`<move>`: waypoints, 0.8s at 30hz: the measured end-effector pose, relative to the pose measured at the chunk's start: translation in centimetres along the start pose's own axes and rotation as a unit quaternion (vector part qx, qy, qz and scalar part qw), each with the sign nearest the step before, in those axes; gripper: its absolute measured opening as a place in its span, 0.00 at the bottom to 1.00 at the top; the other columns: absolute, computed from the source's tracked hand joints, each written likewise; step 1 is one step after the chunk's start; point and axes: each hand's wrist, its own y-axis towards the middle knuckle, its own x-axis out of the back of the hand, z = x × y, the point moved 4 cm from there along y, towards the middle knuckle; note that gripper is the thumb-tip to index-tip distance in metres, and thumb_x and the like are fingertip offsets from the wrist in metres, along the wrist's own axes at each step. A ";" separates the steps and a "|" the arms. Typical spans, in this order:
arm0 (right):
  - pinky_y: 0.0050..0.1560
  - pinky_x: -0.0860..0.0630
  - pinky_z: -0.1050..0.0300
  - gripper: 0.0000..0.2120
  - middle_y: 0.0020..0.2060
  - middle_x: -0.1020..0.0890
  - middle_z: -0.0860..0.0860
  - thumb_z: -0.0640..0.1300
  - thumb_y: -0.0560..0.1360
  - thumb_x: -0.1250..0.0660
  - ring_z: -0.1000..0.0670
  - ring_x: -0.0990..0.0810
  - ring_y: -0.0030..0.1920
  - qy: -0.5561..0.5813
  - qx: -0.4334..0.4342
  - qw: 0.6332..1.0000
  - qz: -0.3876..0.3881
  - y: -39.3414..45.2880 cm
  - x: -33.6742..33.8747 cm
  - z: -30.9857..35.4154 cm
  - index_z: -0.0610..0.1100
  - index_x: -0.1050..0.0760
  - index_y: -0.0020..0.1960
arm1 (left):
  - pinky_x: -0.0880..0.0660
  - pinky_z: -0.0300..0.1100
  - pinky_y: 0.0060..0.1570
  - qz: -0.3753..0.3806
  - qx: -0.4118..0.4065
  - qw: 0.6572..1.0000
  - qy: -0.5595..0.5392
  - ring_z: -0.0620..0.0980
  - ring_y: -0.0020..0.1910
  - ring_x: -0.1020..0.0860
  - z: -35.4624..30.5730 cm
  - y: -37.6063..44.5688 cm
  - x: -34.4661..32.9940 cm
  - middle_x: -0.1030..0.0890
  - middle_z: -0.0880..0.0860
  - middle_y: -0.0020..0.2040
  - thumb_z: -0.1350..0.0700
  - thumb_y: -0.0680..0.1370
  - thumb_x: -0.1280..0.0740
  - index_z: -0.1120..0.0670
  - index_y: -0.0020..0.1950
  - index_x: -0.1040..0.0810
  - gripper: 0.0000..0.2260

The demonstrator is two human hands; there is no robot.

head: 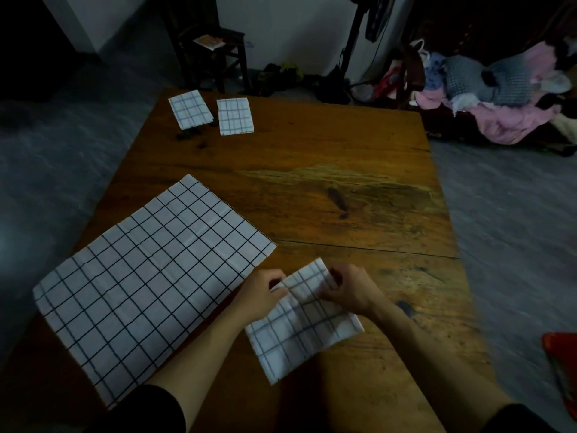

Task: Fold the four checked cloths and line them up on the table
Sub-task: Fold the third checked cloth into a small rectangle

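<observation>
A half-folded checked cloth lies near the front of the wooden table. My left hand pinches its far left corner, and my right hand pinches the far right part, lifting a flap of it. A large unfolded checked cloth is spread flat on the left, overhanging the table's left edge. Two small folded checked cloths sit side by side at the far left corner, the left one slightly turned, the right one straighter.
A dark wooden chair stands beyond the table's far edge. A pile of pink and grey clothes lies at the back right. A red object shows at the right edge. Grey floor surrounds the table.
</observation>
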 end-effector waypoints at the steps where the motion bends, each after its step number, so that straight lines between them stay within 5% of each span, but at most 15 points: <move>1: 0.47 0.22 0.60 0.12 0.51 0.21 0.55 0.48 0.74 0.29 0.56 0.22 0.50 0.004 -0.009 1.000 0.014 -0.3 -0.1 -0.5 0.51 0.26 0.55 | 0.24 0.44 0.40 -0.013 0.015 0.999 -0.041 0.47 0.40 0.20 0.4 -0.2 0.3 0.19 0.48 0.40 0.55 0.78 0.31 0.47 0.43 0.21 0.05; 6: 0.39 0.24 0.65 0.04 0.44 0.19 0.55 0.45 0.77 0.32 0.58 0.21 0.44 0.011 -0.014 0.999 -0.033 -1.7 0.1 -0.9 0.48 0.22 0.51 | 0.23 0.50 0.47 -0.055 0.078 0.979 -0.180 0.51 0.43 0.22 2.7 -1.6 0.7 0.19 0.61 0.45 0.56 0.78 0.31 0.58 0.48 0.21 0.05; 8: 0.39 0.26 0.66 0.03 0.44 0.20 0.56 0.45 0.78 0.33 0.59 0.21 0.43 0.008 0.004 0.999 -0.052 -1.9 0.1 -0.2 0.49 0.23 0.51 | 0.20 0.50 0.52 -0.049 0.090 0.978 -0.185 0.49 0.48 0.18 2.9 -2.1 0.3 0.16 0.56 0.48 0.58 0.78 0.31 0.55 0.50 0.20 0.02; 16: 0.40 0.34 0.69 0.04 0.48 0.26 0.56 0.44 0.77 0.34 0.58 0.27 0.45 -0.111 0.121 0.980 -0.112 -2.8 -2.0 1.2 0.50 0.23 0.51 | 0.21 0.43 0.47 -0.124 0.019 0.989 -0.074 0.41 0.50 0.21 2.7 -3.1 1.1 0.19 0.43 0.49 0.57 0.74 0.26 0.40 0.47 0.23 0.12; 24: 0.49 0.26 0.62 0.07 0.51 0.27 0.56 0.42 0.74 0.31 0.57 0.28 0.50 -0.142 0.151 0.973 -0.103 -4.3 -5.3 0.4 0.51 0.24 0.51 | 0.23 0.48 0.50 -0.129 -0.047 0.986 0.094 0.42 0.48 0.24 4.5 -4.5 2.6 0.22 0.41 0.45 0.59 0.72 0.27 0.45 0.43 0.23 0.10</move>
